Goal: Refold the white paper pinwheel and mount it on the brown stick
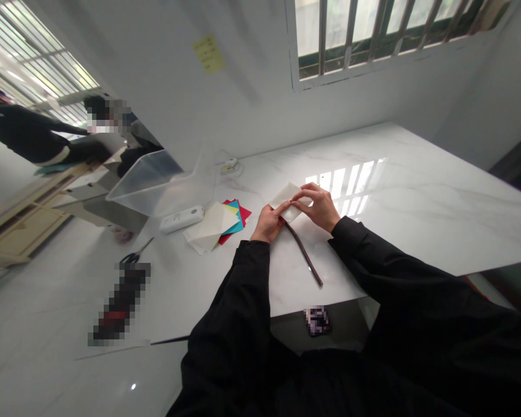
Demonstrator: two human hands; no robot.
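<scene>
A small cream-white sheet of paper (290,190) is held just above the table, partly covered by my fingers. My left hand (269,223) grips its left edge with the thumb on top. On the right side, my right hand (316,205) pinches the paper between thumb and fingertips. A thin dark brown stick (303,253) extends from below my left hand toward the table's front edge; whether that hand also touches it, I cannot tell. Left of my hands lies a fanned pile of white paper (211,227), with red, blue and yellow sheets (242,215) beneath.
Beside the paper pile is a white elongated device (182,219). A clear plastic bin (154,188) stands behind it. Scissors (131,258) lie farther left, near a blurred dark object (121,304). A yellow note (209,54) hangs on the wall. Other people (26,124) are at the far left.
</scene>
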